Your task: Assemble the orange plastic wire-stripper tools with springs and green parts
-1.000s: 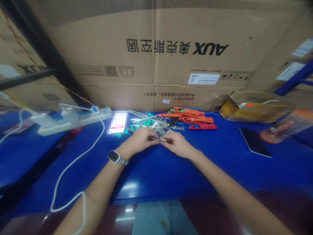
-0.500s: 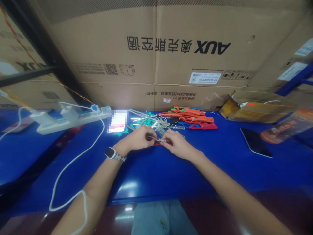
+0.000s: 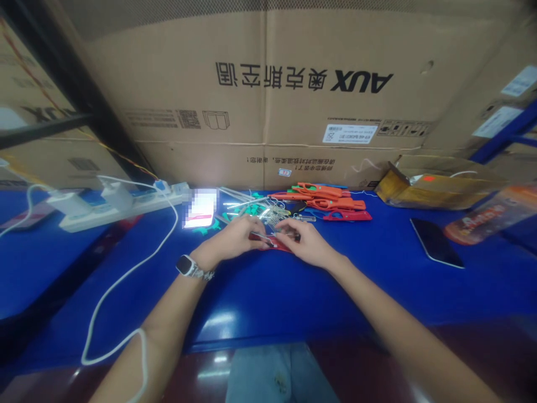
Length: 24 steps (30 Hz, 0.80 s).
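Between my hands, low on the blue tabletop, lies a red plastic casing (image 3: 274,242), partly covered by my fingers. My left hand (image 3: 241,235), with a watch (image 3: 184,264) on its wrist, is closed on the casing's left end. Fingers curled, my right hand (image 3: 308,242) grips its right end. A thin light wire (image 3: 260,237) runs over the casing near the left fingertips. Small dark parts show by the fingers, too small to name. Just beyond the hands is a pile of clear and teal plastic parts (image 3: 251,207), with orange and red casings (image 3: 327,197) to its right.
A lit phone (image 3: 201,210) stands left of the pile, near a white power strip (image 3: 123,207) whose white cable (image 3: 121,280) loops over the table. To the right are a dark phone (image 3: 436,243), a bottle (image 3: 482,218) and an open carton (image 3: 436,182). Cardboard (image 3: 268,101) rises behind.
My right hand has shifted slightly, its fingers more arched over the casing. More of the red casing shows between the hands. The view has moved a little.
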Tool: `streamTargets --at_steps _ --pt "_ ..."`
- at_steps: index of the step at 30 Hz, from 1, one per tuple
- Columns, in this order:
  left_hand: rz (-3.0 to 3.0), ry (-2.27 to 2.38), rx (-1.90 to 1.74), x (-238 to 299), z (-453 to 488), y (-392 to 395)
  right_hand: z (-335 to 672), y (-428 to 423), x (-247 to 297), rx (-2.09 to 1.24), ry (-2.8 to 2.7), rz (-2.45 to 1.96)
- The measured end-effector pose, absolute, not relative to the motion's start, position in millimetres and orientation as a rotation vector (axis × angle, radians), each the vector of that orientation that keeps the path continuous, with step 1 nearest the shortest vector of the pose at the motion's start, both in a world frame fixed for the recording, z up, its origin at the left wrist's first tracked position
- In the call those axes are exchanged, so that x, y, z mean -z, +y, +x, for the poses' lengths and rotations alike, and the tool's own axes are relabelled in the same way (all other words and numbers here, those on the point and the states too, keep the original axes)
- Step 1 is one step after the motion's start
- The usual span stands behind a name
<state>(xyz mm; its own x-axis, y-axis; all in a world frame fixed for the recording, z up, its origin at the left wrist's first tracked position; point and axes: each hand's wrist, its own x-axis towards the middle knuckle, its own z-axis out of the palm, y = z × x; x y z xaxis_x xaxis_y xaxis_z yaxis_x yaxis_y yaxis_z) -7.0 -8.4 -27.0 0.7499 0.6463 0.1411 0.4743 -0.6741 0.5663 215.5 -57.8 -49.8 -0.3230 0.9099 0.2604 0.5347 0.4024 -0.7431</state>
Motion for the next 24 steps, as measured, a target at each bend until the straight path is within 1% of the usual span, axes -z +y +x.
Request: streamTargets --at_steps 3,9,16,20,24 --pt "2.430 0.842 -0.451 28.4 -6.8 -8.3 215.3 -58.7 49.1 -0.602 -2.075 -1.220" --pt "2.390 0.843 -0.420 28.8 -4.6 -5.1 212.5 -73.4 38.1 -0.249 -2.225 -1.218" --pt "2.356 0.814 -0.431 28.7 -4.6 -2.7 211.6 -79.1 35.0 0.023 -2.407 -1.190" --pt "2.367 0.810 -0.463 29.4 -3.4 -2.7 215.3 -71.1 34.6 0.121 -2.508 -1.175" --pt "2.417 0.869 -0.448 31.0 0.8 -4.2 221.3 -61.5 30.0 0.095 -2.609 -1.113"
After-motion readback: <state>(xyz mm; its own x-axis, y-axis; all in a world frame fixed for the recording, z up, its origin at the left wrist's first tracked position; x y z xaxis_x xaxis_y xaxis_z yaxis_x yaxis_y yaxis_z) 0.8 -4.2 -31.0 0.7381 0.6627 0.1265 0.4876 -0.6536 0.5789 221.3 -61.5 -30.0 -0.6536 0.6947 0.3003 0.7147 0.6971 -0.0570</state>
